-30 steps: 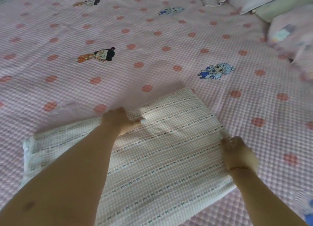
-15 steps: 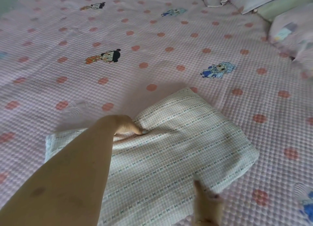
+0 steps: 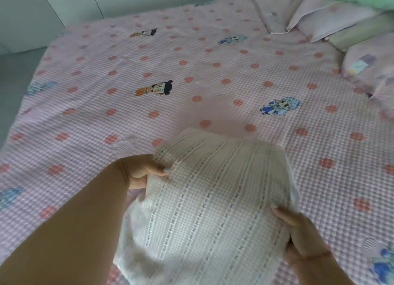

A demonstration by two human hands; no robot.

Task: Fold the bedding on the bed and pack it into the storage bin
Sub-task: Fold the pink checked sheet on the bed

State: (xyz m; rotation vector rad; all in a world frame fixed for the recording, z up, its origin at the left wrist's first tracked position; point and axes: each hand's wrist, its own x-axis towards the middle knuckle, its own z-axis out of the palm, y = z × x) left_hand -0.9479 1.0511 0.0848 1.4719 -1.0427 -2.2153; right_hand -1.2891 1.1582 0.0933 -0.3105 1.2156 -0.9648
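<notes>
Both hands grip the folded white blanket (image 3: 215,201): the left hand (image 3: 138,171) pinches its left edge, the right hand (image 3: 298,231) clasps its right edge, near the bed's front. Folding looks done; packing remains, no storage bin visible. Wide pink bedspread (image 3: 191,71) lies open beyond; pillows (image 3: 341,22) crowd the far right.

Pink dotted bed (image 3: 191,75) (cartoon prints), pillows (image 3: 332,18) at its head

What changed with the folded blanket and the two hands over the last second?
The folded white blanket, lying flat a second ago, is now raised off the pink bedspread. The right hand, which had let go and drawn back, now grips its right edge again. The left hand kept its grip on the left edge. The pillows stayed put.
</notes>
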